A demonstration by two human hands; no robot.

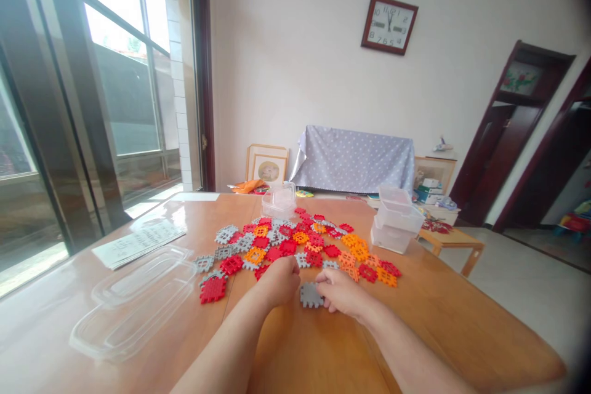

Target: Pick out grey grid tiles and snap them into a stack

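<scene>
A grey toothed building tile sits at the near edge of the pile, with its right side pinched between the thumb and fingers of my right hand. My left hand is just left of that tile, its fingers curled inward; what they hold, if anything, is hidden behind the hand. Beyond both hands spreads a heap of interlocking plastic tiles in red, orange and grey, some solid and some with window-like openings. A solid red tile lies to the left of my left hand.
Clear plastic lids lie on the wooden table at left, near a stack of printed sheets. A clear container stands behind the pile. Stacked translucent boxes stand at the right. A small wooden stool is beyond the table.
</scene>
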